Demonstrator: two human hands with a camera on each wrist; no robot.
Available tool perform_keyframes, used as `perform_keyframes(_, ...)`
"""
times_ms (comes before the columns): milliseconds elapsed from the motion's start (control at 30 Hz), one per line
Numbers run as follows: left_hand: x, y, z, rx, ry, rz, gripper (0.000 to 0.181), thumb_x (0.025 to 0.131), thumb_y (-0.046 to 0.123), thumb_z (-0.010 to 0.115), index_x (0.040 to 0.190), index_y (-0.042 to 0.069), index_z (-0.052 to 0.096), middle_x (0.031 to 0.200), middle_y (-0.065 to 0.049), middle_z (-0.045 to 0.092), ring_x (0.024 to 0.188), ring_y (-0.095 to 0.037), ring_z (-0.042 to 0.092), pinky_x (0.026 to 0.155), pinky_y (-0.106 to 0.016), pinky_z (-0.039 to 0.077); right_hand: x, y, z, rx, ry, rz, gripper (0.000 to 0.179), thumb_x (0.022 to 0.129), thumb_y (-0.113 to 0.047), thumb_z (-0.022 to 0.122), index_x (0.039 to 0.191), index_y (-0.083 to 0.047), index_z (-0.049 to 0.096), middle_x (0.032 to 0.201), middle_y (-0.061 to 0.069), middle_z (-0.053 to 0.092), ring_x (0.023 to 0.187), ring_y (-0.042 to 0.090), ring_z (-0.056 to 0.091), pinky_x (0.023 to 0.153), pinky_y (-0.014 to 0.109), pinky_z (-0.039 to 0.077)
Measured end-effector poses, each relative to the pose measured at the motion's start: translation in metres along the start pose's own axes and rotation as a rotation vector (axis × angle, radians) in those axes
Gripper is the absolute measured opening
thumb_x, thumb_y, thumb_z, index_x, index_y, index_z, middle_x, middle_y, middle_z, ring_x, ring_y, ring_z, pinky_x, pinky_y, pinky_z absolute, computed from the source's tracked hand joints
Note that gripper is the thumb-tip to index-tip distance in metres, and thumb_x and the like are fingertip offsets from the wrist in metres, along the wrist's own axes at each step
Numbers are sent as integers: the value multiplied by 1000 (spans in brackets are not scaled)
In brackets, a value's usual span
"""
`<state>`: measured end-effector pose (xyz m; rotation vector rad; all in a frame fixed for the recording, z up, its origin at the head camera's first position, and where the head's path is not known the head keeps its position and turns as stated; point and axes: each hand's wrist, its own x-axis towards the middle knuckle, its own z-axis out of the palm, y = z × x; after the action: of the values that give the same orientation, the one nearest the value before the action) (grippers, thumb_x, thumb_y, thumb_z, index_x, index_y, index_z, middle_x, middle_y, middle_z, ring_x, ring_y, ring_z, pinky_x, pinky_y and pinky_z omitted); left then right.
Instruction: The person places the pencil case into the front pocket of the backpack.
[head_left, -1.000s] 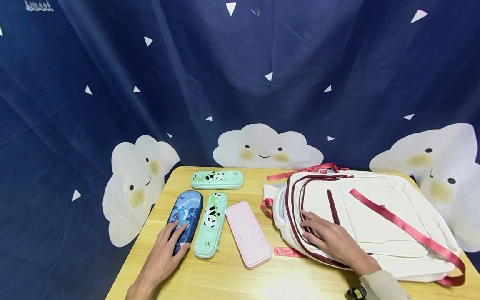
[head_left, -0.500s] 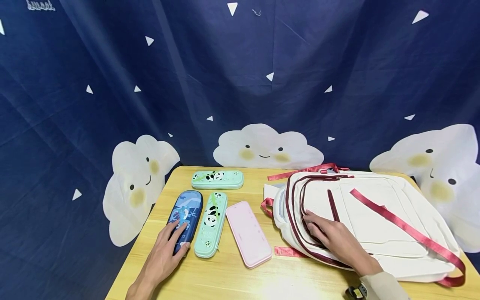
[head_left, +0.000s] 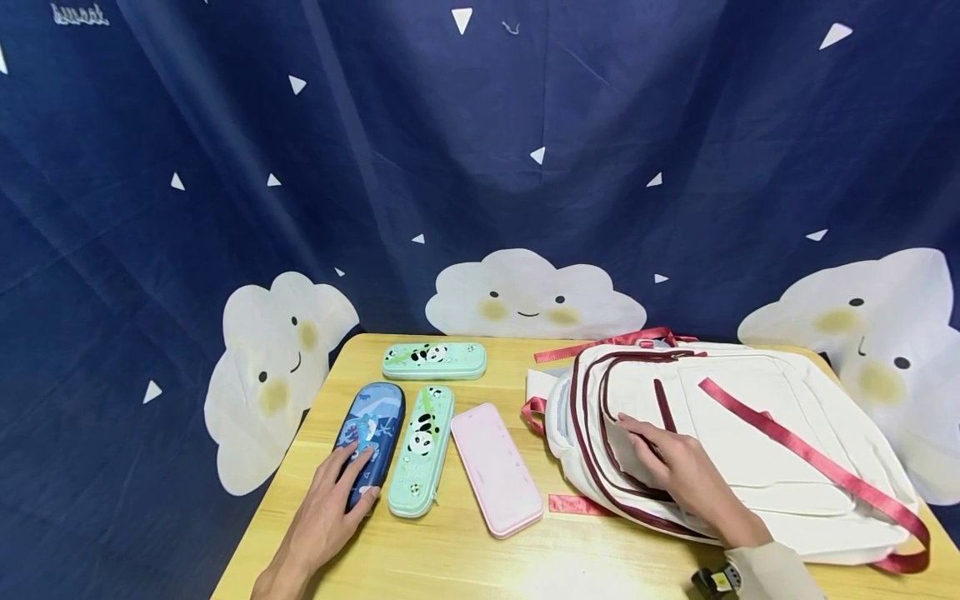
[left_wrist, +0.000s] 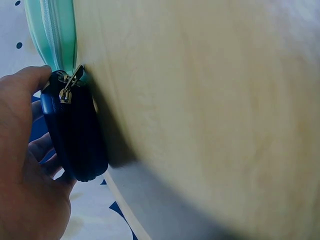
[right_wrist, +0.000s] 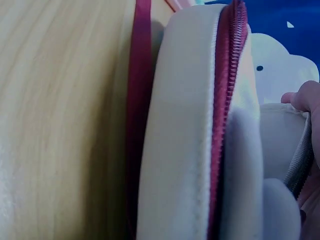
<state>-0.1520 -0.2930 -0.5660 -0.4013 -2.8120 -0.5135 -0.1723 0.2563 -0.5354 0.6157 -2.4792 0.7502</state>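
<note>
My left hand (head_left: 318,517) rests over the near end of a dark blue pencil case (head_left: 374,425) with a cartoon print. In the left wrist view, its thumb touches the upper corner of the case (left_wrist: 75,130) beside the zipper pulls, and the fingers lie against the printed side, partly hidden. On the right, a white backpack (head_left: 765,433) with dark red zippers lies flat. My right hand (head_left: 686,471) pinches the edge of its front pocket flap (head_left: 624,446) and holds it lifted. In the right wrist view, the flap (right_wrist: 282,135) stands apart from the bag, its zipper edge under the thumb.
One mint panda pencil case (head_left: 435,361) lies crosswise at the back; another mint panda case (head_left: 422,450) is right of the blue one. A pink case (head_left: 497,471) sits between it and the backpack. Red straps (head_left: 810,454) trail over the bag and wooden table (head_left: 420,567).
My right hand has gone from resting on the backpack's front to lifting the pocket flap, moving slightly right and opening the pocket. My left hand has stayed on the blue pencil case.
</note>
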Motion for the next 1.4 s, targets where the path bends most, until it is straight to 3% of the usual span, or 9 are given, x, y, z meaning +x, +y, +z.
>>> perform_keyframes(333, -1, 0, 0, -2, -5, -6, 62, 101, 27, 79, 158, 14, 58, 161, -20, 52, 149, -47, 45, 110, -70, 48, 4, 3, -9, 25, 30, 48, 42, 94, 4, 77, 130, -17, 80, 129, -1, 81, 111, 17, 79, 99, 0, 43)
perform_keyframes(500, 0, 1, -1, -5, -26, -24, 62, 102, 29, 78, 159, 16, 57, 163, -19, 50, 150, -46, 44, 113, -70, 47, 5, 6, -14, 67, 67, 53, 42, 93, 6, 78, 128, -16, 82, 126, 1, 82, 111, -5, 71, 91, 1, 45)
perform_keyframes(567, 0, 1, -1, -5, -30, -28, 62, 102, 30, 78, 159, 16, 57, 164, -19, 50, 151, -46, 44, 113, -70, 47, 6, 6, -17, 90, 83, 55, 41, 93, 8, 77, 127, -14, 82, 124, 4, 82, 101, -11, 66, 85, 2, 45)
perform_keyframes(733, 0, 1, -1, -4, -24, -25, 62, 102, 30, 78, 159, 16, 58, 163, -19, 51, 151, -46, 44, 112, -70, 47, 7, 7, -24, 123, 123, 83, 40, 94, 10, 74, 127, -13, 82, 117, 8, 84, 80, -10, 55, 74, 5, 44)
perform_keyframes(933, 0, 0, 0, -4, -41, -37, 62, 103, 31, 77, 160, 18, 57, 164, -18, 49, 152, -45, 43, 114, -70, 47, 4, 11, -30, 156, 168, 164, 36, 98, 6, 74, 125, -15, 83, 113, 10, 83, 97, -20, 62, 80, 2, 48)
perform_keyframes(1067, 0, -1, 0, -2, -44, -41, 62, 103, 31, 77, 160, 18, 56, 164, -18, 49, 152, -45, 43, 114, -70, 46, 3, 10, -35, 193, 206, 205, 33, 98, 6, 73, 123, -13, 83, 102, 5, 83, 80, -14, 59, 71, 5, 46)
perform_keyframes(1167, 0, -1, 0, 1, -37, -36, 62, 102, 30, 78, 159, 18, 57, 164, -18, 50, 151, -45, 43, 114, -70, 46, 2, 12, -39, 218, 222, 225, 33, 100, 6, 72, 124, -12, 82, 81, -7, 72, 62, -10, 45, 58, 10, 39)
perform_keyframes(1400, 0, 0, 1, 0, -19, -22, 62, 102, 29, 79, 159, 16, 57, 163, -19, 51, 150, -46, 44, 113, -70, 47, -1, 15, -47, 241, 237, 297, 27, 103, 1, 70, 126, -10, 81, 65, -13, 47, 56, -8, 27, 47, 23, 28)
